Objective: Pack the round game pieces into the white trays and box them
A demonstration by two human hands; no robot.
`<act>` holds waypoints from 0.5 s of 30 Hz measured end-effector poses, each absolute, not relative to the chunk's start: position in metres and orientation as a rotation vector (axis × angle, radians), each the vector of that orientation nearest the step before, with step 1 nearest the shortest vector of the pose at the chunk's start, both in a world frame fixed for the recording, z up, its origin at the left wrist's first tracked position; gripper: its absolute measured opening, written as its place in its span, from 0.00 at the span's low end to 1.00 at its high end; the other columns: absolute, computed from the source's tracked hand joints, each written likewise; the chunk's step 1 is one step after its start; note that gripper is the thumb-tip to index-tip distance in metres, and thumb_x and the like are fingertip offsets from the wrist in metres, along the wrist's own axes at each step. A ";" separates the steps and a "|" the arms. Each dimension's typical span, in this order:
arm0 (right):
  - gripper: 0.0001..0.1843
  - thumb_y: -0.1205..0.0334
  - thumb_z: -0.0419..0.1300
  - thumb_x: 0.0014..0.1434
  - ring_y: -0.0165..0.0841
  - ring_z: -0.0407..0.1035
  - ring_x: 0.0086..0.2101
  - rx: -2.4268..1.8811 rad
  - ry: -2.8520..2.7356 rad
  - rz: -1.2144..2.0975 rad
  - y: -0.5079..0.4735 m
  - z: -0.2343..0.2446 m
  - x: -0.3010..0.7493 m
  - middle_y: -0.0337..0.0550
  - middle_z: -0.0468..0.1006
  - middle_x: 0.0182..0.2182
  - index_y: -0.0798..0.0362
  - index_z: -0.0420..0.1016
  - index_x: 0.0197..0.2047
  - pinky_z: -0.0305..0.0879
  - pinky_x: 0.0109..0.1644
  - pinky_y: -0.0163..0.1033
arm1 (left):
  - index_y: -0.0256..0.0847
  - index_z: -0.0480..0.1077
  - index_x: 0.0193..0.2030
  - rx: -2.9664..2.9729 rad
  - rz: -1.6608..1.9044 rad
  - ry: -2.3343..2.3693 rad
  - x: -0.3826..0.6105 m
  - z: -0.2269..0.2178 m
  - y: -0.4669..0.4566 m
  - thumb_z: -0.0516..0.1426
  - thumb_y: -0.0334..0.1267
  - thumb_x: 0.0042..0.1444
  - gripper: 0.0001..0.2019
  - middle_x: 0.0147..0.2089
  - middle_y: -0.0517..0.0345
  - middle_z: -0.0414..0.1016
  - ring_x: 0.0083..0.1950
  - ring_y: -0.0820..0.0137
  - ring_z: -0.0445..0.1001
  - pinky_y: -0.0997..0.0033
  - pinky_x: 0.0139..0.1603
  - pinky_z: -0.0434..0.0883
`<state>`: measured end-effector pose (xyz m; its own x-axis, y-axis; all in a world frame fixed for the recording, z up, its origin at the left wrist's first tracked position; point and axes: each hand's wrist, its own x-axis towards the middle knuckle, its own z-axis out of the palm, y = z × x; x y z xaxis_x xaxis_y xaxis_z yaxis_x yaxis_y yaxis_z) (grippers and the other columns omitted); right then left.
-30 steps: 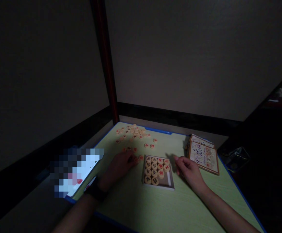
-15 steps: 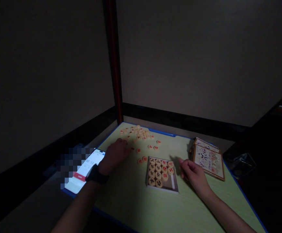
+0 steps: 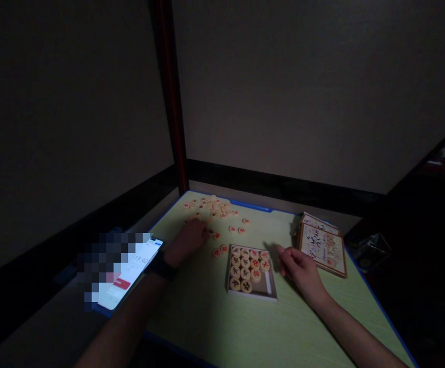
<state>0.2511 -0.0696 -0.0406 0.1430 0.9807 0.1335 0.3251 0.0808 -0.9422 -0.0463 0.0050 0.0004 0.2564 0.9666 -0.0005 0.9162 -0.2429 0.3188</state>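
Note:
My left hand [image 3: 190, 238], with a dark watch on the wrist, reaches across the table's left side. Its fingers pinch a Chinese chess piece [image 3: 210, 232], mostly dark and hard to make out, beside a red-marked piece [image 3: 216, 236]. Round wooden pieces [image 3: 215, 205] lie scattered and heaped beyond it. In front of me sits a shallow open box [image 3: 271, 294] with rows of black- and red-marked pieces [image 3: 245, 262]; its lower right part shows bare bottom. My right hand [image 3: 299, 267] rests just right of this box, fingers loosely curled, with nothing visible in them.
A lit phone [image 3: 130, 276] showing a timer lies at the table's left edge. At the right stands the printed Chinese chess box lid [image 3: 324, 248]. Walls [image 3: 284, 92] rise behind the green table [image 3: 284, 332]. A clear plastic container [image 3: 368, 253] is beyond the right edge.
My left hand has shifted slightly right with the piece at its fingertips, nearer the red-marked piece. My right hand stays beside the box. The view has turned a little.

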 end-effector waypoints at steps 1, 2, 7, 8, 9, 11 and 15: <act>0.33 0.28 0.59 0.51 0.27 0.55 0.17 -1.426 -1.359 0.834 -0.070 -0.040 0.251 0.35 0.65 0.13 0.51 0.65 0.17 0.51 0.22 0.34 | 0.35 0.74 0.37 2.266 0.285 1.748 -0.046 0.000 0.006 0.53 0.32 0.61 0.09 0.44 0.45 0.76 0.44 0.62 0.73 0.65 0.45 0.66; 0.33 0.28 0.59 0.50 0.27 0.56 0.18 -1.425 -1.357 0.833 -0.070 -0.040 0.251 0.35 0.66 0.13 0.51 0.65 0.17 0.51 0.23 0.34 | 0.35 0.74 0.37 2.256 0.294 1.743 -0.046 0.000 0.007 0.53 0.32 0.61 0.09 0.44 0.46 0.76 0.44 0.62 0.73 0.65 0.45 0.66; 0.34 0.27 0.59 0.49 0.27 0.55 0.17 -1.440 -1.351 0.835 -0.073 -0.038 0.251 0.35 0.66 0.12 0.51 0.65 0.17 0.51 0.22 0.34 | 0.37 0.74 0.37 2.218 0.389 1.677 -0.049 0.001 0.001 0.51 0.33 0.62 0.10 0.42 0.48 0.76 0.43 0.63 0.73 0.64 0.46 0.67; 0.34 0.27 0.59 0.49 0.26 0.55 0.17 -1.443 -1.351 0.838 -0.073 -0.038 0.251 0.35 0.66 0.12 0.51 0.65 0.17 0.51 0.22 0.34 | 0.37 0.74 0.37 2.213 0.402 1.675 -0.049 0.002 -0.002 0.50 0.33 0.62 0.11 0.42 0.48 0.76 0.44 0.62 0.73 0.64 0.46 0.67; 0.34 0.27 0.59 0.49 0.26 0.55 0.17 -1.445 -1.353 0.839 -0.073 -0.039 0.251 0.35 0.65 0.13 0.51 0.64 0.17 0.51 0.22 0.34 | 0.37 0.74 0.37 2.212 0.406 1.678 -0.049 0.001 -0.005 0.50 0.33 0.63 0.11 0.43 0.48 0.75 0.44 0.62 0.73 0.63 0.47 0.67; 0.34 0.28 0.59 0.50 0.27 0.55 0.17 -1.445 -1.359 0.840 -0.072 -0.040 0.252 0.35 0.65 0.13 0.51 0.64 0.17 0.50 0.22 0.34 | 0.36 0.72 0.38 2.222 0.405 1.689 -0.050 0.000 -0.009 0.48 0.33 0.64 0.12 0.44 0.46 0.75 0.46 0.61 0.72 0.62 0.48 0.68; 0.33 0.29 0.59 0.51 0.27 0.54 0.17 -1.452 -1.371 0.832 -0.072 -0.039 0.252 0.36 0.65 0.13 0.51 0.64 0.17 0.50 0.22 0.34 | 0.36 0.70 0.41 2.292 0.398 1.689 -0.050 -0.008 -0.014 0.45 0.33 0.66 0.13 0.46 0.44 0.74 0.47 0.61 0.72 0.60 0.52 0.68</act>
